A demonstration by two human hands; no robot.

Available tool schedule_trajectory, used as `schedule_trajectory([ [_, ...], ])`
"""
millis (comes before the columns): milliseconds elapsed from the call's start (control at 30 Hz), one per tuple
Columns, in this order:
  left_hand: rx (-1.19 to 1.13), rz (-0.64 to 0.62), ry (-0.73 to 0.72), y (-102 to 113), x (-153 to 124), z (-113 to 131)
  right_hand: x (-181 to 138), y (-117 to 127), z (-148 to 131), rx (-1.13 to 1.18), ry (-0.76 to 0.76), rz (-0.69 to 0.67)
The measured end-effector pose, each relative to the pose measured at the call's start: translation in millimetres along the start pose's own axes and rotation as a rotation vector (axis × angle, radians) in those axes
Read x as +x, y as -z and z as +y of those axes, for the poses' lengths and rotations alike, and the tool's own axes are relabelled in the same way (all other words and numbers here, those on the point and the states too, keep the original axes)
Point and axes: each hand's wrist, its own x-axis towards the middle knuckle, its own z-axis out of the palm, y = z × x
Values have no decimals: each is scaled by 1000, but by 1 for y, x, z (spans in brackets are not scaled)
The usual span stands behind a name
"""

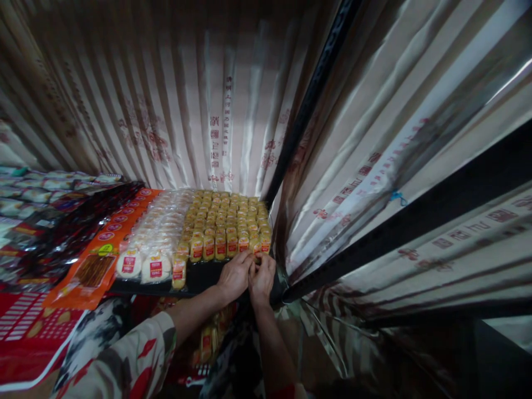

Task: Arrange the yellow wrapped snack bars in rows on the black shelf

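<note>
1. Gold-wrapped packets [226, 219], red-labelled: we find them in close rows on the dark surface [205, 271], before the curtain. The tight ranks probably let each prop its neighbour; front labels face us.
2. Left hand [235, 277] and right hand [261, 277]: they meet at the block's front right, fingers curled inward. Such a two-handed pose suggests steadying something small, but we cannot tell whether either grasps a packet.
3. White round packets [156, 268], clear-wrapped: left of the gold block, apparently grouped by kind.
4. Orange packet [93, 271], with a window on brown strips: beside the white ones, its lower end overhanging the edge.
5. Curtain [245, 111], pleated and printed: behind the goods; we read little of its lettering.
6. Hidden: fingertips mask whatever lies between them, and part of the front row.
7. Hard to make out: dark glossy packets [75, 238] at left, blurred; yellow packets [206, 343] below the surface, half covered by the forearms; red basket [25, 360], cut off by the frame.
</note>
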Motion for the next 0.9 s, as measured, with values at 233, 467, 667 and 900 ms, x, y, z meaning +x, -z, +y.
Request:
schedule_trajectory([
  [233, -14, 30, -17, -9, 0, 2, 2, -2, 7, 8, 32, -16],
  [467, -17, 20, -28, -23, 0, -3, 0, -2, 9, 8, 49, -4],
  [667, -40, 13, -14, -16, -5, 2, 0, -1, 9, -24, 76, -4],
  [900, -202, 48, 30, 0, -62, 4, 0, 2, -4, -23, 127, 74],
])
